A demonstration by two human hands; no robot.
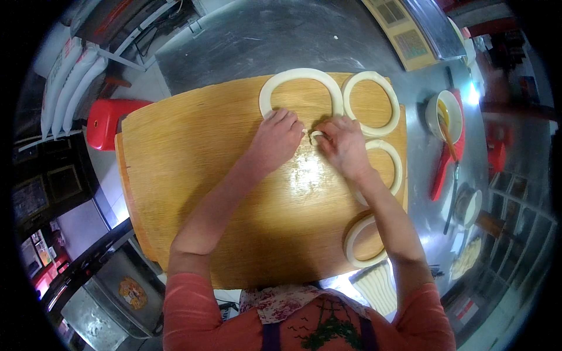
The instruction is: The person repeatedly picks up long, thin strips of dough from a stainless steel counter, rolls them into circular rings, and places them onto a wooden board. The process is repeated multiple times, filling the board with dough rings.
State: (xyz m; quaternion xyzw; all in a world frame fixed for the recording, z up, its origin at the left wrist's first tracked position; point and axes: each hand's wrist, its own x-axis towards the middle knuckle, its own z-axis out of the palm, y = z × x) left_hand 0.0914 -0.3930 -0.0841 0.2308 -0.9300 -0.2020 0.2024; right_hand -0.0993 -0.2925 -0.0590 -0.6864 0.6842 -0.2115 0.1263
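Observation:
A pale dough rope (301, 73) lies curved in a wide arch at the far side of the wooden board (193, 175). My left hand (280, 139) is closed around its left end, fingers curled over it. Around the other end my right hand (342, 143) is closed, with a dough tip (317, 136) poking out toward the left hand. A small gap parts the two ends. To the right are finished-looking dough rings: one far ring (395, 96), a middle ring (398, 167) partly hidden by my right wrist, and a near ring (351, 243) partly under my forearm.
On the metal table (246, 41) at right stand a white bowl (433, 120) with yellow liquid and a brush, a red-handled tool (440, 175) and a small white cup (469, 207). A cardboard box (404, 35) sits far right; a red stool (105, 124) is left.

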